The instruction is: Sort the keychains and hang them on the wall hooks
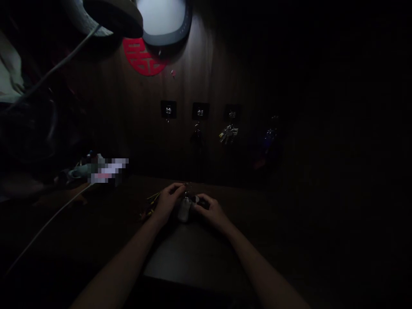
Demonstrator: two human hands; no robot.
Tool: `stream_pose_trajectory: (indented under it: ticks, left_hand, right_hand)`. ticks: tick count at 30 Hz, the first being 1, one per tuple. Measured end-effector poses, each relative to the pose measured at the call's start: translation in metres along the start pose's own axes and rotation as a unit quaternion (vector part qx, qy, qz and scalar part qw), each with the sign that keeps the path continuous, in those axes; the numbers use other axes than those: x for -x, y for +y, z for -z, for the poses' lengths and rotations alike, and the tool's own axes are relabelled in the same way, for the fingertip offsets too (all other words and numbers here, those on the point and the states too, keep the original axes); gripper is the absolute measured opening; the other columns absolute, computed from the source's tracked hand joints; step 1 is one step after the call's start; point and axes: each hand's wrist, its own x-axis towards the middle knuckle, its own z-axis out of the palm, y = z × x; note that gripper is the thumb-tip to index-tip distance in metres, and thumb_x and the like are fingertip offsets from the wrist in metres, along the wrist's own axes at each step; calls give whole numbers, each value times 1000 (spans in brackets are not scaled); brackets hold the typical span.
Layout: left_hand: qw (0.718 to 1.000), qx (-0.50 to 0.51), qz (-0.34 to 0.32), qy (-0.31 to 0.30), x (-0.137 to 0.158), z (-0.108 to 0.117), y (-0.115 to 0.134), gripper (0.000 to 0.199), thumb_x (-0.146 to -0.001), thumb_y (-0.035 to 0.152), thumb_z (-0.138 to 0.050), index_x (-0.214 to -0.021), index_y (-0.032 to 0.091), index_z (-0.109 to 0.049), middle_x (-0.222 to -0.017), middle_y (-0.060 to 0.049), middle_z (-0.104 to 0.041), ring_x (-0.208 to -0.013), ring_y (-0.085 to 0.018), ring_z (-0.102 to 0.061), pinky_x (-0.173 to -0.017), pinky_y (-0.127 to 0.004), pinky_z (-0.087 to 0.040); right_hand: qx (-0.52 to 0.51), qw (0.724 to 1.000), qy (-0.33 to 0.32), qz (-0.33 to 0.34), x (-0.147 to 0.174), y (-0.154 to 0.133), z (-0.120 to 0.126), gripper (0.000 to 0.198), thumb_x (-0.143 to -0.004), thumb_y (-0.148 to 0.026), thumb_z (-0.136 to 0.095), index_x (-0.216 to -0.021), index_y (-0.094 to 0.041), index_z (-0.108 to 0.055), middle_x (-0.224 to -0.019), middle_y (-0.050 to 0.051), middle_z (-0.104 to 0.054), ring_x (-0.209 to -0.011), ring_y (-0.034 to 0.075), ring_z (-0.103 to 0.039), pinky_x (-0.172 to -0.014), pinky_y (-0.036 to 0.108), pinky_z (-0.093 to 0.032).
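Surface [175, 262], dark, lower centre | red cut-out emblem [143, 64], upper left of centre | left hand [168, 202], right hand [210, 211], lower centre, fingers bent, grasp too dark to tell | pale grey object [184, 211], between both hands | key bunch [228, 134], hung right of centre

It's very dim in here; nearly all the light I can see lies around a pale, glowing panel [162, 19] with rounded corners and a dark rim, high on the brown wood-grained wall [207, 71]. A red cut-out [141, 56] sits just below it, partly covered. Lower down, square black hook plates [168, 109] run in a row. The dark counter [180, 259] meets the wall's foot, its near edge catching a faint grey sheen. Off to the right, everything sinks into blackness.
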Motion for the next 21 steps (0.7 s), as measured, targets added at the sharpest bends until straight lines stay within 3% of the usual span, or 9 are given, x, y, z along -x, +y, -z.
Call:
stream_pose_trajectory:
  ticks: [5,11,15,21]
  left_hand:
    - [1000,9,-8,-19,-13,0,12,37,-65,49,-64,-82,16,-65,-83,-3,-69,-78,-18,-61,-70,-27,-46]
    - [999,37,-15,-7,-39,-9,32,41,-62,50,-66,-84,15,-65,-70,-1,-66,-61,-14,-59,-57,-24,-44]
    - [998,40,-58,7,-61,-17,48,42,-59,50,-68,-82,14,-66,-70,-1,-65,-61,-13,-58,-56,-23,-43]
    - [991,14,-120,51,-98,-29,77,35,-61,45,-68,-78,14,-68,-66,0,-65,-62,-13,-57,-59,-23,-43]
  right_hand:
    - [23,1000,20,4,-5,14,1,16,-73,-26,-53,-86,-19,-60,-81,0,-63,-77,15,-58,-71,28,-45]
    - [76,997,22,-5,-4,16,4,18,-72,-19,-49,-86,-19,-60,-82,1,-65,-78,16,-59,-73,28,-44]
    - [102,995,7,-20,-2,12,4,20,-73,-18,-49,-89,-18,-61,-78,1,-65,-74,16,-59,-71,28,-44]
    - [119,993,-11,-12,0,11,4,21,-73,-17,-50,-90,-19,-63,-90,2,-67,-85,17,-61,-77,28,-45]
